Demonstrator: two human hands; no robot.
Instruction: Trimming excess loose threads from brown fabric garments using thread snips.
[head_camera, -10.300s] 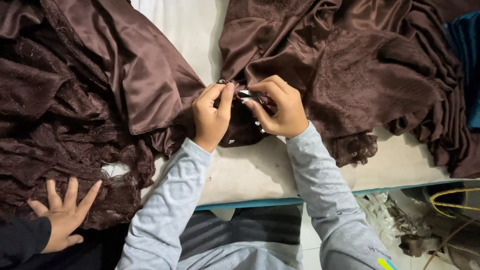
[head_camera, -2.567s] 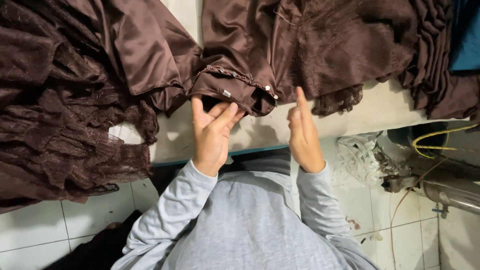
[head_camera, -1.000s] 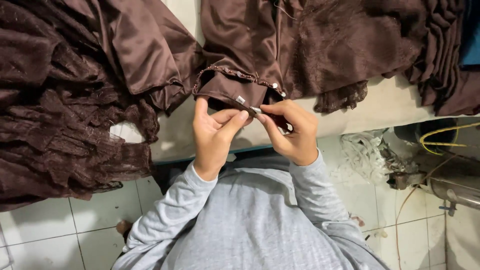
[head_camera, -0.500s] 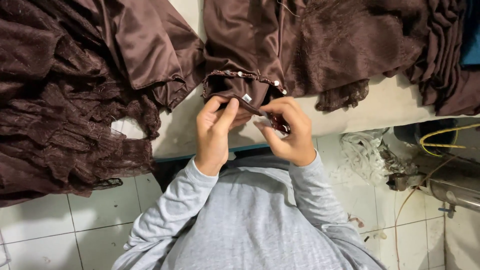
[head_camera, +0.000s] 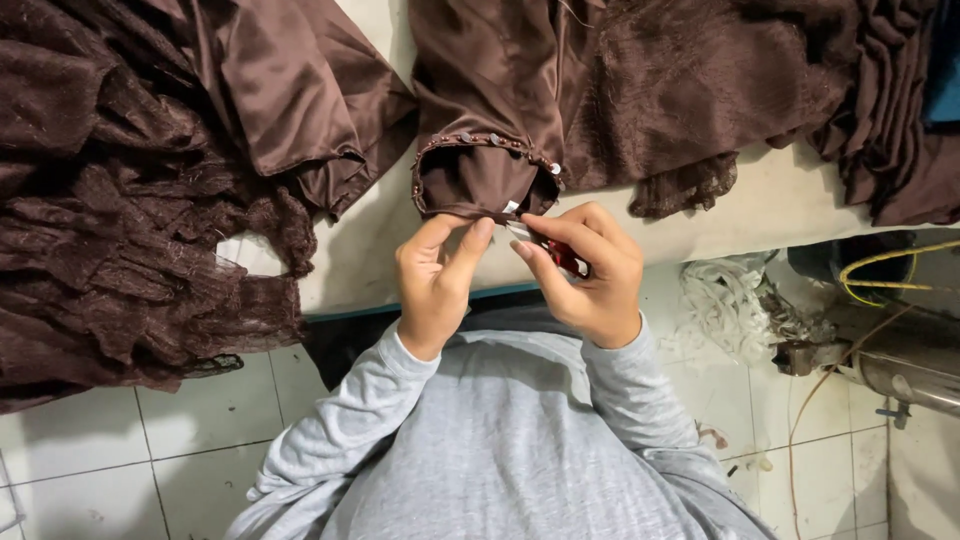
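Note:
A dark brown satin garment (head_camera: 520, 90) lies on the white table (head_camera: 370, 250), its beaded cuff (head_camera: 480, 165) hanging at the front edge. My left hand (head_camera: 435, 280) pinches the lower rim of that cuff by a small white tag. My right hand (head_camera: 585, 270) is closed around a small red-handled cutting tool (head_camera: 560, 255) whose tip points at the same spot. Both arms wear grey sleeves.
A heap of brown satin and lace garments (head_camera: 130, 190) spills over the table's left edge. More brown fabric (head_camera: 890, 110) is piled at the right. Below are white floor tiles (head_camera: 190, 440), a tangle of white cord (head_camera: 730, 310), a yellow cable (head_camera: 880, 270) and a metal pipe (head_camera: 920, 375).
The cuff has been drawn slightly toward me. My hands, apart 2.6 s ago, have come together at its rim, the right one now holding the red tool against it.

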